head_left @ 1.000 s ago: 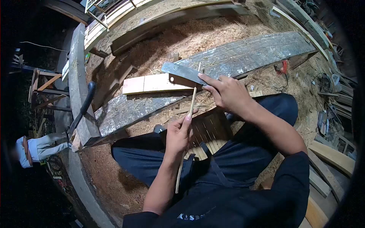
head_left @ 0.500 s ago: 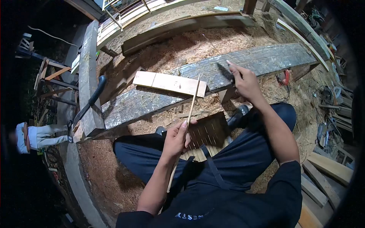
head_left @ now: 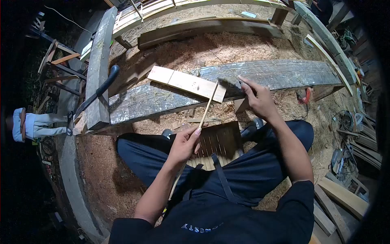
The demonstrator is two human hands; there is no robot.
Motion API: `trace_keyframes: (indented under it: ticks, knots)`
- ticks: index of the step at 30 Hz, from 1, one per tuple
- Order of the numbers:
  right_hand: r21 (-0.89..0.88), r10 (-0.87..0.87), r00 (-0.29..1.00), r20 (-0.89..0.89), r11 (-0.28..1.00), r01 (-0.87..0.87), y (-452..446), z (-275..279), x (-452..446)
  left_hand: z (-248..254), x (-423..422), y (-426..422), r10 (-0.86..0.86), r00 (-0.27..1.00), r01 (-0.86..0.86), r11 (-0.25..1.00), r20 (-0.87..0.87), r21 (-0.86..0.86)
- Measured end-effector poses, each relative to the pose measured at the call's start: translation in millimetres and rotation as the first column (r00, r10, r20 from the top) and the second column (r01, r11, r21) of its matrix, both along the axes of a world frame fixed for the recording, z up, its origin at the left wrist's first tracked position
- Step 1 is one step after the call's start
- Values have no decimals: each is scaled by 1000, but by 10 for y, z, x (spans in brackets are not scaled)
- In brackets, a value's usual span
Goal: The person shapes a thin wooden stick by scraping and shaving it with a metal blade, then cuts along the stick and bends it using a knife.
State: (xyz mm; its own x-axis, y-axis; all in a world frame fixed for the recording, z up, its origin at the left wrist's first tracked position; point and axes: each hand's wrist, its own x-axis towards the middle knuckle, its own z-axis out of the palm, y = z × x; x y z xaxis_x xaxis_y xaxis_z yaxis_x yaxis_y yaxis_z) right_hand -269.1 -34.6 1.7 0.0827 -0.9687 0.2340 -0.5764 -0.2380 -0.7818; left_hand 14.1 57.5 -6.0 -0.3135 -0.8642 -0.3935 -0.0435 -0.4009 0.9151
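Note:
A thin wooden strip (head_left: 208, 106) slants upward from my left hand (head_left: 183, 147), whose fingers are pinched round it; its lower part runs down beside my forearm. The upper tip lies over the right end of a pale wooden board (head_left: 185, 82) on the weathered plank (head_left: 280, 75). My right hand (head_left: 260, 101) is above the plank's near edge, closed on a flat metal blade (head_left: 230, 83). That blade looks dark and blurred, turned nearly edge-on, and reaches left toward the strip's tip.
A long knife with a black handle (head_left: 106, 84) rests on the beam at the left. Beyond it stands a person in light clothes (head_left: 35, 124). A red tool (head_left: 304, 96) lies right of the plank. Lumber (head_left: 343, 198) is at the lower right. A slatted wooden piece (head_left: 219, 142) sits between my legs.
The blade has left the strip and turned from broad side to nearly edge-on. My right hand moved right, then slightly lower. The pale board's right end has come into view.

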Motion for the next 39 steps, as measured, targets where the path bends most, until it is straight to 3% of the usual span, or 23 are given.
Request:
trace_keyframes:
  ticks: [3,5,6,10,19,23,29,37,39]
  knots:
    - [-82,29,999,-36,996,-32,49,-3,88,68,30,28,-18,998,21,999,-59,48]
    - [-51,95,987,-130,993,-102,144,102,196,74,37,29,-29,998,31,999,-51,43]
    - [46,106,986,-129,994,-101,232,188,277,76,42,30,-40,998,42,998,-43,39]
    - [19,204,960,-193,979,-204,354,142,427,74,38,39,-85,995,86,996,-56,22]
    - [-143,143,908,-393,966,-214,357,106,476,-53,-53,101,24,995,-25,1000,-94,-10]
    - [-109,104,887,-449,979,-170,314,127,461,-76,-19,111,16,997,-17,1000,-69,-13]
    - [-13,93,888,-451,994,-110,239,147,441,-109,-28,119,45,996,-43,999,-80,28]
    - [21,149,898,-413,988,-154,174,150,383,66,-70,106,41,996,-35,996,-77,76]
    - [44,152,886,-437,988,-148,160,164,405,-129,-56,106,58,990,-52,997,-128,54]
